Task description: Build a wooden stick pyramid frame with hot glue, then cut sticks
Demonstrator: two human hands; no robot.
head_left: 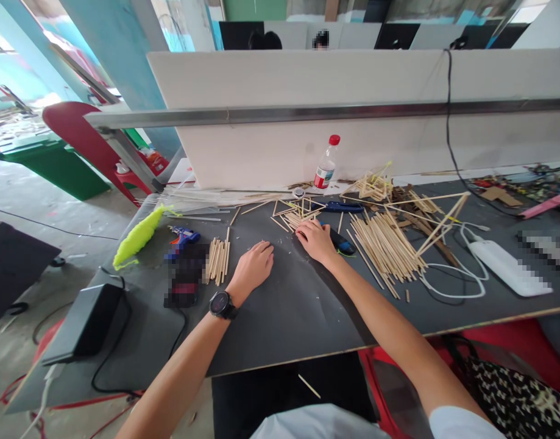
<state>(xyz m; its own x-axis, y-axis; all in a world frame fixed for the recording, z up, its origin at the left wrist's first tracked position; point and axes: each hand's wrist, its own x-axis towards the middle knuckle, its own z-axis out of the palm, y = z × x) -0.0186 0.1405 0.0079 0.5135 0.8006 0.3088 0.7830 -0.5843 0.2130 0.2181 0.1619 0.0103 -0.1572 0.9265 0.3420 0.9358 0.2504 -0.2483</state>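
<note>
My left hand point(255, 265) rests on the dark table top with its fingers relaxed and lying on the surface, holding nothing I can see. It is nearest to a row of short wooden sticks point(218, 261) on its left. At the near edge of a small pile of wooden sticks point(294, 219), my right hand point(315, 239) lies with its fingers slightly bent and touching or just over the stick ends. Beside that hand, partly covered by it, is a black-and-blue tool point(341, 242). A large bundle of longer wooden sticks point(386, 247) spreads to its right.
A plastic bottle point(325, 164) stands by the white partition point(261, 152). Behind the sticks are a stick frame point(373, 186) and a blue tool point(343, 207). At left lie a blue glue gun point(183, 241), a yellow-green bag point(140, 236) and a black box point(88, 320); at right, a white power strip point(508, 265).
</note>
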